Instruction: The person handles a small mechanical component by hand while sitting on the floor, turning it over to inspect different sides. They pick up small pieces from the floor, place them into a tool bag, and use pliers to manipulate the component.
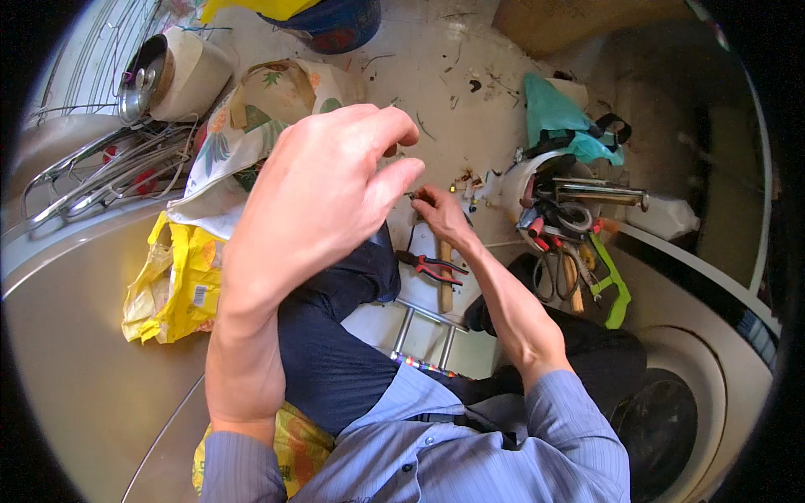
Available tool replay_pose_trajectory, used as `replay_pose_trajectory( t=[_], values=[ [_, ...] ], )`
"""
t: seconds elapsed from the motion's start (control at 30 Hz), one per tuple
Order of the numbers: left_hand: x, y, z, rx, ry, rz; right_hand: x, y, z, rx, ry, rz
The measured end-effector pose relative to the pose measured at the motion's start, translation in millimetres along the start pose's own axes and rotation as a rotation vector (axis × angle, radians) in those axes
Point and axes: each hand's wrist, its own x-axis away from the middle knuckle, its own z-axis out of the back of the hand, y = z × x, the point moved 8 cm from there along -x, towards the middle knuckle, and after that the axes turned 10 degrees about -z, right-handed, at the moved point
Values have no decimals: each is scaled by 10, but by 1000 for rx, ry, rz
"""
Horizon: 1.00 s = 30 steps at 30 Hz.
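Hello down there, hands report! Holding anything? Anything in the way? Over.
Bare left hand raised, fingers half-curled. Bare right hand pinching tiny dark piece, too small to identify. Red-and-black-handled metal pliers across pale wooden handle close by, possibly in the way.

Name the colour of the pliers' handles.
Red and black; the pliers' handles show best in the head view, the only one.
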Motion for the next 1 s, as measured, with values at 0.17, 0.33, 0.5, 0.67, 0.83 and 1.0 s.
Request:
replay_pose_trajectory(
  t=[0.17,0.33,0.5,0.67,0.83,1.0],
  values=[
    [71,-60,-199,-13,-36,-16,595,-763,328,-291,-243,-106],
    [115,76,-592,149,-217,-90,1351,-1586,795,-359,-396,-43],
    [173,415,-723,540,-374,-23,1881,-1804,1345,-497,-308,32],
    [148,584,-809,689,-280,35,2154,-1575,1545,-564,-274,-31],
    [-3,523,-774,525,-179,55,2033,-1247,1502,-434,-221,-146],
    [-180,-92,-1010,542,-114,340,1986,-985,1441,-195,-205,-229]
  ],
)
